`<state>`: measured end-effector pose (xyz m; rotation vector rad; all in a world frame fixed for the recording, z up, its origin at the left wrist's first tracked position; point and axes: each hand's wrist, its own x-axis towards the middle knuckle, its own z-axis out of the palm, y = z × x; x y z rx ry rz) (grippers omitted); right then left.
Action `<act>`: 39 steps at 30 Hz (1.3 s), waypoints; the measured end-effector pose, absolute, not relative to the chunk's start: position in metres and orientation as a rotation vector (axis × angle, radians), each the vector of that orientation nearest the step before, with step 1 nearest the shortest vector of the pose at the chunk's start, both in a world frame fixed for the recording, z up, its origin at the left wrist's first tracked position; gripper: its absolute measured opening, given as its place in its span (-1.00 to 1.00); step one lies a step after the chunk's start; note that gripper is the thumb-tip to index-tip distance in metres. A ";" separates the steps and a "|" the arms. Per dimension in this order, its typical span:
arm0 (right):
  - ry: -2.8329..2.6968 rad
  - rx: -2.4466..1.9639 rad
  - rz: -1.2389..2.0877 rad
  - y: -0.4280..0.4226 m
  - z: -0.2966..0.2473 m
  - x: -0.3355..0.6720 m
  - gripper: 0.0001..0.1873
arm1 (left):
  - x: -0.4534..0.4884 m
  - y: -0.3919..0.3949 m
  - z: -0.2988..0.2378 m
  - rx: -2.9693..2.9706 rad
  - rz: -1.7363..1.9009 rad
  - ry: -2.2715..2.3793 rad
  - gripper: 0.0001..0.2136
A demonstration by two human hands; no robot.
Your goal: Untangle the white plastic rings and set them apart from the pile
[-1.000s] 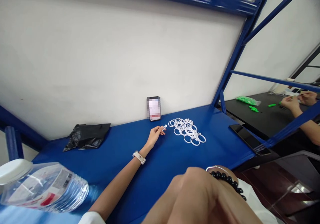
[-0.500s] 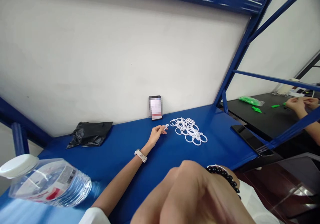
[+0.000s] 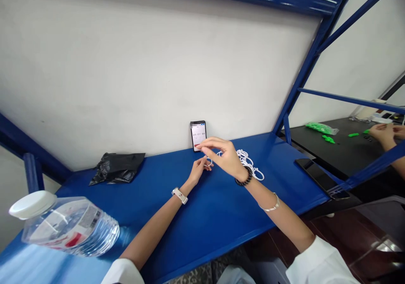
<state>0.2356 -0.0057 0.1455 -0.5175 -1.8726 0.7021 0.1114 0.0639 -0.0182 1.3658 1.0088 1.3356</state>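
At a blue counter (image 3: 190,220) set against a white wall, the left grip (image 3: 200,169) lies near the back edge, clenched on a small white loop (image 3: 208,162) held at its fingertips. The piece is tiny and partly covered, so its exact shape cannot be told. The right grip (image 3: 224,155) hovers just above and beside it, released, with fingers half spread and the thumb and forefinger stretched toward the left. A bead bracelet (image 3: 244,177) circles that wrist.

Behind the right grip, a pile of white loops (image 3: 253,169) lies on the counter toward the back right corner. A phone (image 3: 198,135) leans upright against the wall at the back edge, its screen lit. A crumpled black bag (image 3: 118,169) lies at the back left, well apart from both grips. A clear water bottle (image 3: 68,229) with a white cap lies tilted at the near left corner. A dark phone (image 3: 316,175) rests at the right edge.

Beyond the blue frame, a co-worker's hands (image 3: 386,133) work over a black table (image 3: 338,153) strewn with green pieces (image 3: 320,128).
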 end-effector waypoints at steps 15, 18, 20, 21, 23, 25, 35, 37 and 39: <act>-2.027 -1.254 0.264 0.068 0.006 0.262 -0.83 | 0.113 0.062 -0.020 1.662 1.098 0.994 -0.52; -2.048 -1.216 0.190 0.066 0.008 0.267 -0.75 | 0.114 0.059 -0.019 1.730 1.069 1.004 -0.50; -2.060 -1.235 0.121 0.064 0.009 0.268 -0.75 | 0.113 0.058 -0.018 1.739 1.062 1.010 -0.49; -2.061 -1.249 0.094 0.063 0.009 0.268 -0.74 | 0.113 0.058 -0.017 1.748 1.055 1.009 -0.49; -2.053 -1.263 0.058 0.061 0.010 0.267 -0.70 | 0.113 0.057 -0.016 1.765 1.042 1.003 -0.49; -2.049 -1.251 0.044 0.059 0.010 0.265 -0.66 | 0.113 0.056 -0.014 1.773 1.031 1.002 -0.50; -2.022 -1.235 0.240 0.063 0.009 0.268 -0.62 | 0.113 0.054 -0.013 1.743 1.112 0.962 -0.60; -2.062 -1.251 0.237 0.063 0.006 0.267 -0.58 | 0.113 0.057 -0.016 1.725 1.144 0.967 -0.62; -2.095 -1.262 0.231 0.062 0.004 0.265 -0.54 | 0.113 0.058 -0.019 1.720 1.175 0.973 -0.64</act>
